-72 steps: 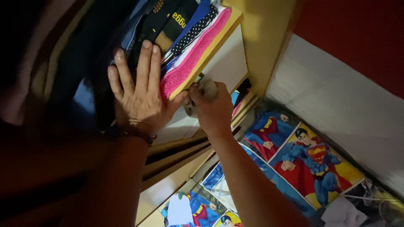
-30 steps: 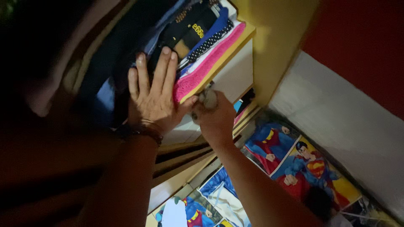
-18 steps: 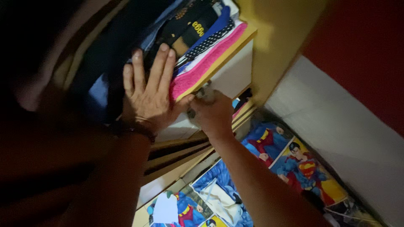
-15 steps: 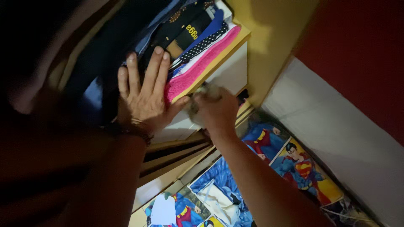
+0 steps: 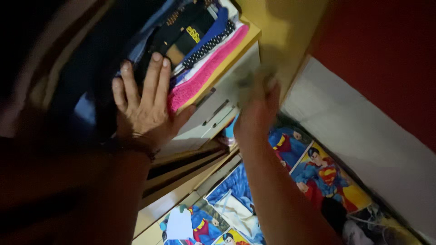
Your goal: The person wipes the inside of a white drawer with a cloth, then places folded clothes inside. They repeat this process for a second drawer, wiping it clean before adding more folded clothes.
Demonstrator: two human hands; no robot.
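The left hand (image 5: 144,102) lay flat against a stack of folded clothes (image 5: 181,50) on a yellow shelf (image 5: 227,59), fingers spread wide and pointing toward one o'clock, the thumb stretched out toward three o'clock under the pink towel (image 5: 206,68) at the bottom of the stack. It gripped nothing; the palm simply pressed on the dark blue and black fabric. A dark bracelet (image 5: 131,144) circled that wrist. Above the towel sat a polka-dot cloth (image 5: 206,43), a blue layer and a black garment with yellow lettering. The right hand (image 5: 256,111) was at about three o'clock from the left one, well apart from it, raised in front of the white cabinet panel (image 5: 240,72) below the shelf edge. It was blurred, and a pale greyish cloth (image 5: 247,79) seemed bunched at its fingertips, at twelve o'clock from the knuckles; whether the fingers were closed on it could not be told. Below, toward five o'clock, lay a comic-print sheet (image 5: 327,177) in blue, red and yellow, beside a white wall (image 5: 377,136).
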